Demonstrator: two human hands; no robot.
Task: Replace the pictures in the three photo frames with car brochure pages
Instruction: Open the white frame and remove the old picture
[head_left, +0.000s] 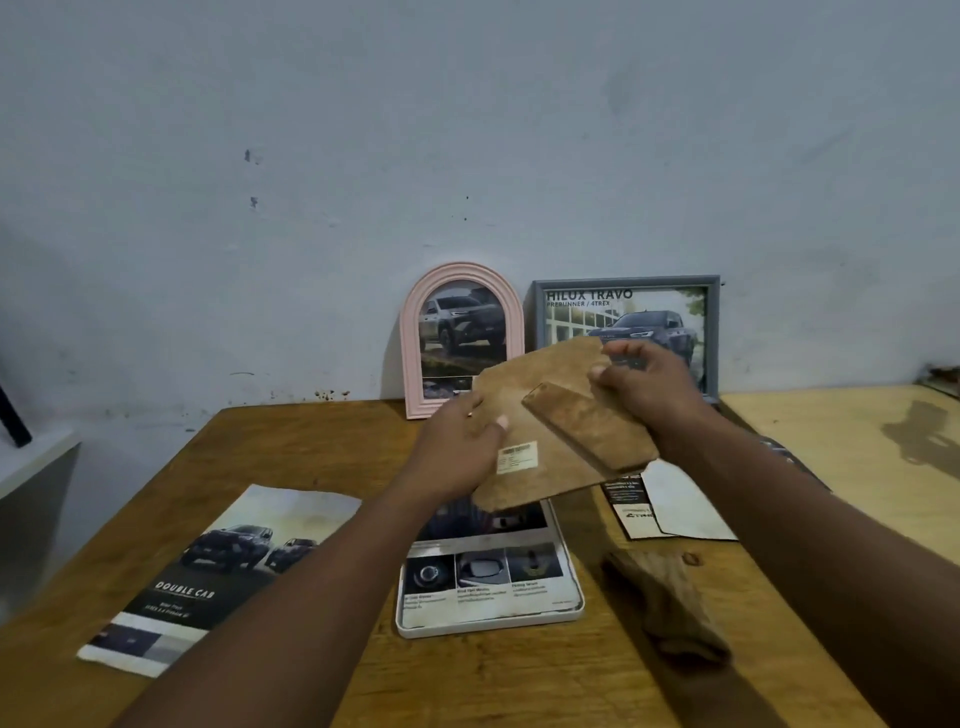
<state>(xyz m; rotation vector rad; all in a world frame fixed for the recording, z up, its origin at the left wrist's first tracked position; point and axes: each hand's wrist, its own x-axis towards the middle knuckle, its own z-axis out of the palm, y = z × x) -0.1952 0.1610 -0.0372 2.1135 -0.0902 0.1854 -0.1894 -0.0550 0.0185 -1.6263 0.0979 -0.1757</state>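
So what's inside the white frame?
A car brochure page lies in the white frame, three small pictures showing. Its upper part is hidden by the brown backing board held by left hand and right hand.

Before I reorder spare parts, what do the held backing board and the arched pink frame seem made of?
Backing board: likely pressed fibreboard, matte; mottled brown, fibrous-looking face. Pink frame: probably moulded plastic, satin; even colour, smooth ridged rim.
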